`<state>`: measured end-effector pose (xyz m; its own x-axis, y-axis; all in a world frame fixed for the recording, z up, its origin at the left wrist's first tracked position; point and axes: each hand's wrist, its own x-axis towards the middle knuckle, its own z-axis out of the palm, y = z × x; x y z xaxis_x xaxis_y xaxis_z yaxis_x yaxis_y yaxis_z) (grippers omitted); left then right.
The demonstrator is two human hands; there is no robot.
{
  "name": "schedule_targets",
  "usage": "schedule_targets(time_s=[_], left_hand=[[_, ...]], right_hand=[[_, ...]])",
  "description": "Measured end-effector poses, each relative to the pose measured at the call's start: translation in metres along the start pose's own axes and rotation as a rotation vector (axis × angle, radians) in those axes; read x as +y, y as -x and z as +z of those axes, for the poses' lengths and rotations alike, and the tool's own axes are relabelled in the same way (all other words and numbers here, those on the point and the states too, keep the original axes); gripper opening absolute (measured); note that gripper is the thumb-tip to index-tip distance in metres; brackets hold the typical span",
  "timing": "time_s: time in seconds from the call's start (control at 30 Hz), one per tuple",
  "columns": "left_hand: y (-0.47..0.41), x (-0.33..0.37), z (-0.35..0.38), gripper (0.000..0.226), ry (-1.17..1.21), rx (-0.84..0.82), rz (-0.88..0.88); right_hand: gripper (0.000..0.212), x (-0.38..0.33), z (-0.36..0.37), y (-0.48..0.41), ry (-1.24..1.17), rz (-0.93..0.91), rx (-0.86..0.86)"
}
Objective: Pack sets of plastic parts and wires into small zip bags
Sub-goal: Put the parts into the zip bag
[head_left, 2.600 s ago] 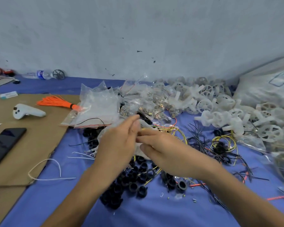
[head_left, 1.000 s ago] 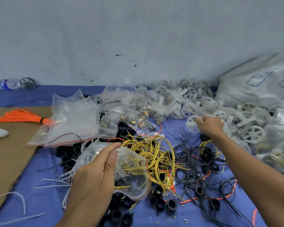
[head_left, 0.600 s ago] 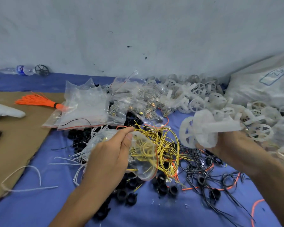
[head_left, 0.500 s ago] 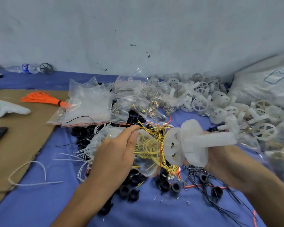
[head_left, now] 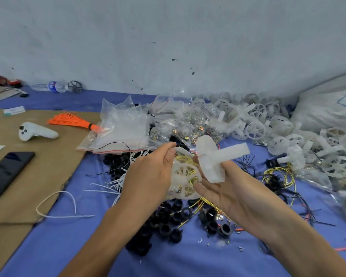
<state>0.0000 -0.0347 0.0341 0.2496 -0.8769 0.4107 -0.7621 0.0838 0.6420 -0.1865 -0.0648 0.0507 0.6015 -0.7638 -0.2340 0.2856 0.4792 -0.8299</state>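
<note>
My left hand (head_left: 150, 176) grips a small clear zip bag (head_left: 185, 177) with yellow wires inside, holding its mouth up. A white spoked wheel part sits at the bag's opening, between my two hands. My right hand (head_left: 234, 192) holds a white plastic cross-shaped part (head_left: 218, 156) by its lower end, right beside the bag's mouth. Under my hands lie black plastic rings (head_left: 172, 218) and loose yellow wires (head_left: 278, 174) on the blue cloth.
A heap of white wheel parts (head_left: 278, 134) fills the right back. Clear bags (head_left: 124, 128) lie behind my hands. On the brown cardboard (head_left: 38, 176) at left are a phone (head_left: 6, 172), a white controller (head_left: 34, 132) and orange wires (head_left: 72, 121). Black wires (head_left: 288, 194) sprawl at right.
My right hand picked white plastic parts from the heap at right and brought them left to the bag's mouth. My left hand kept hold of the bag.
</note>
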Motion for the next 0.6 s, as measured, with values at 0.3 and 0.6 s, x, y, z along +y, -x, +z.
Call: schedule_targets(time_s=[0.3,0.6], left_hand=[[0.001,-0.003,0.003,0.037,0.023,-0.001,0.009],[0.003,0.001,-0.002,0.040,-0.040,-0.071,0.047]], right_hand=[[0.034,0.003,-0.008,0.007,0.485,-0.216,0.183],[0.032,0.020,-0.015,-0.002,0.944,-0.280,0.029]])
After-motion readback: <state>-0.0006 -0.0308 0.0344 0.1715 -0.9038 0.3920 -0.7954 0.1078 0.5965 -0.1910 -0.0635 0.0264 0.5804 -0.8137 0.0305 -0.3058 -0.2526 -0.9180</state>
